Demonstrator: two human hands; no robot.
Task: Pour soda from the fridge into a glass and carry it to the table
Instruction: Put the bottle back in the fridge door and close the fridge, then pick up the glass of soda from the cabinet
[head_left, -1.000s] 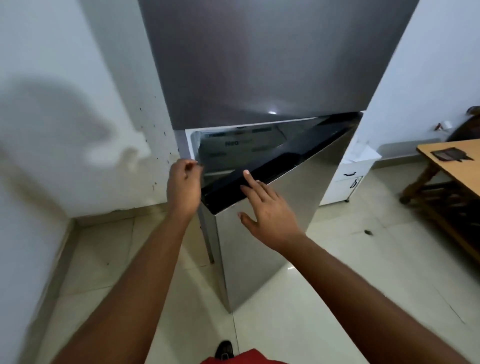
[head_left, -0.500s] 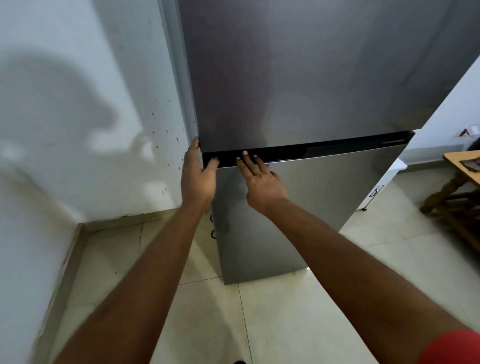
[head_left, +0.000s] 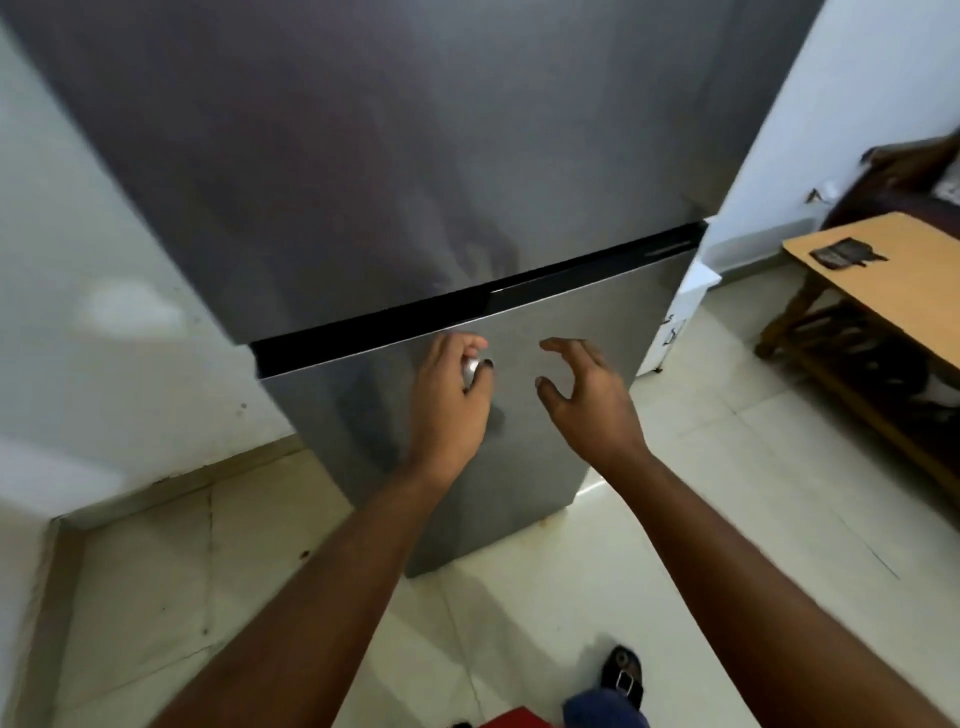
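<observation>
Head view: the fridge (head_left: 467, 182) stands with both doors closed, the black gap between upper and lower door sealed; no soda or glass is visible, so the soda is presumably inside, while the wooden table (head_left: 893, 280) stands well apart at right. The left hand (head_left: 452, 400) is curled around a small silvery object I cannot identify, and the right hand (head_left: 587, 395) hangs spread and empty just before the lower door. Risk, as judged: with the left hand occupied, a one-handed pull on the door may slip.
</observation>
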